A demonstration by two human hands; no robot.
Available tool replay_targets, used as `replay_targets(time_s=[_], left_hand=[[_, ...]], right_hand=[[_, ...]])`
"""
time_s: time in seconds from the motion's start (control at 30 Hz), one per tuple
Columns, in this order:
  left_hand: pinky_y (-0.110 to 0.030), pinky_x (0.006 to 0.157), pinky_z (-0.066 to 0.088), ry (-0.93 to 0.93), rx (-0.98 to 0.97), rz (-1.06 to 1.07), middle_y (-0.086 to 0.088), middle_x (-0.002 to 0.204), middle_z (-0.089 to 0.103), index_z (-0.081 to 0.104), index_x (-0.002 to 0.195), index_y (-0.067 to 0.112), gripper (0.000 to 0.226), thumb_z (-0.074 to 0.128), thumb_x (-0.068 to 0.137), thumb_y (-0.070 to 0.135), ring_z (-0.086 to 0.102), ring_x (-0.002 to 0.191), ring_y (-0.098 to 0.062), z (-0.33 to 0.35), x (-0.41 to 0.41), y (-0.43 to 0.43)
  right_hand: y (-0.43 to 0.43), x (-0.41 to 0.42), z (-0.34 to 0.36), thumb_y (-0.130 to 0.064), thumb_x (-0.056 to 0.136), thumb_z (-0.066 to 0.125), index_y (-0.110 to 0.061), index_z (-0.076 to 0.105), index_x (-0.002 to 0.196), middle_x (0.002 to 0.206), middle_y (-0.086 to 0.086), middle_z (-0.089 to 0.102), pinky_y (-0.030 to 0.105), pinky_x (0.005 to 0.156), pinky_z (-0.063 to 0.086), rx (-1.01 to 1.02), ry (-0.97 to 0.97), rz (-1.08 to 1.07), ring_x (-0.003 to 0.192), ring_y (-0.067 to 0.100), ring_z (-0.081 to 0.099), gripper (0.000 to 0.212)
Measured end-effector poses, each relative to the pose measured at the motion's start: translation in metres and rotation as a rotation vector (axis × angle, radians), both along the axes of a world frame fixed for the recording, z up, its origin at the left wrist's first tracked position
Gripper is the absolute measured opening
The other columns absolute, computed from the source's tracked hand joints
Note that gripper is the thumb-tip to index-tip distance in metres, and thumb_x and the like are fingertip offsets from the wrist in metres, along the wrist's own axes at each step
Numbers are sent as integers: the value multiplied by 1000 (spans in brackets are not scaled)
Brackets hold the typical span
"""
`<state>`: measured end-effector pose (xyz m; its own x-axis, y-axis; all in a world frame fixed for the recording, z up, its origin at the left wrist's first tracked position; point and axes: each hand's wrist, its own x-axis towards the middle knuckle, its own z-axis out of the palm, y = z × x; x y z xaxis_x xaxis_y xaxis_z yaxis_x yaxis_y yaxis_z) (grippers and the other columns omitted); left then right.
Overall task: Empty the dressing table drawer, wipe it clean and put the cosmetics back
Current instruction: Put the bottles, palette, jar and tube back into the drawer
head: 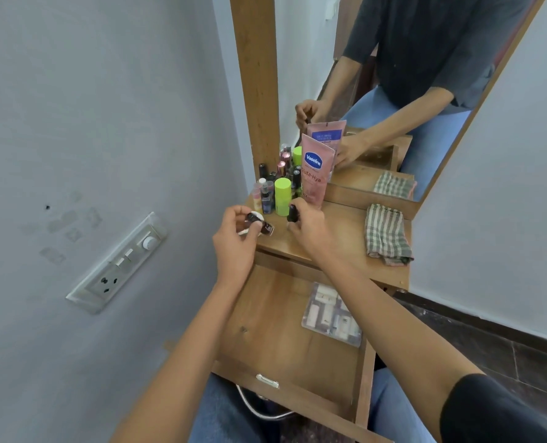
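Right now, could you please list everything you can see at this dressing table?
mirror: one, wood-framed, on the wall ahead
tabletop: one, wooden, below the mirror
tube: one, pink, upright at the tabletop's back
green bottle: one, lime, left of the tube
small bottles: several, mixed colours, back left corner; count unclear
cloth: one, green-and-white check, tabletop's right
drawer: one, wooden, pulled open
packet: one, clear, drawer's right side
switchboard: one, white, left wall
left grip: one, over the tabletop's front, holds a dark item
right grip: one, beside it, holds a black bottle
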<state>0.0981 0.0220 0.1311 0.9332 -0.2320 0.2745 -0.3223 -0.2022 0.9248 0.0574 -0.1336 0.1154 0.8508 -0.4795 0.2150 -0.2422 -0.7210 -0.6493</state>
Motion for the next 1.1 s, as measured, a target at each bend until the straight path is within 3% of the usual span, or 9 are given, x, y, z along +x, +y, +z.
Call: replay_targets(time_s=[0.1,0.23,0.33,0.47,0.57,0.63,0.83,1.1], left_hand=[[-24,79,54,83,-18,30,12,94,64,59,101,26,27,65,83,7,65,86,-8,-12,-16,21],[-20,81,51,134,72,14,19,90,64,61,100,22,25,64,84,3,64,86,1,-32,-29,41],[-18,79,48,125,202,-36,18,84,64,61,99,17,23,60,84,-2,61,80,8,-49,-28,48],[-21,76,45,62,453,-111,7,88,64,57,101,17,20,58,88,3,62,87,-11,-60,-21,45],[-30,77,46,-38,635,-78,5,93,67,57,102,21,18,61,88,11,60,90,-17,-66,-13,38],[-31,82,37,-112,720,-27,3,95,69,59,102,21,18,64,86,13,56,95,-19,-71,-7,32],[-29,78,20,-115,791,78,4,96,69,62,100,22,18,65,84,15,49,101,-20,-85,2,17],[-36,83,30,-202,914,188,-5,105,64,65,106,20,22,64,85,16,49,103,-26,-99,7,6]], right_hand=[[6,-6,2,0,82,59,-7,54,112,101,13,62,28,70,43,49,-16,-2,86,21,54,31],[31,-36,-14,-7,83,61,-12,53,103,92,7,63,38,74,53,96,-123,26,83,22,60,22],[57,-64,-42,-10,84,62,-14,54,103,93,3,61,36,75,53,78,-130,108,83,19,59,21],[72,-85,-77,-4,80,61,-15,54,105,95,2,60,34,75,51,89,-26,117,82,19,59,28],[71,-83,-91,-3,79,61,-14,53,104,95,3,60,30,73,47,123,63,78,85,21,58,28],[69,-79,-97,-4,80,61,-14,53,104,97,4,61,30,73,46,135,106,51,88,21,58,28],[65,-69,-109,-5,83,59,-13,53,110,101,7,60,32,76,47,149,175,3,91,23,57,29],[66,-62,-121,-2,82,58,-13,56,105,100,6,56,40,76,52,152,133,-9,89,22,57,25]])
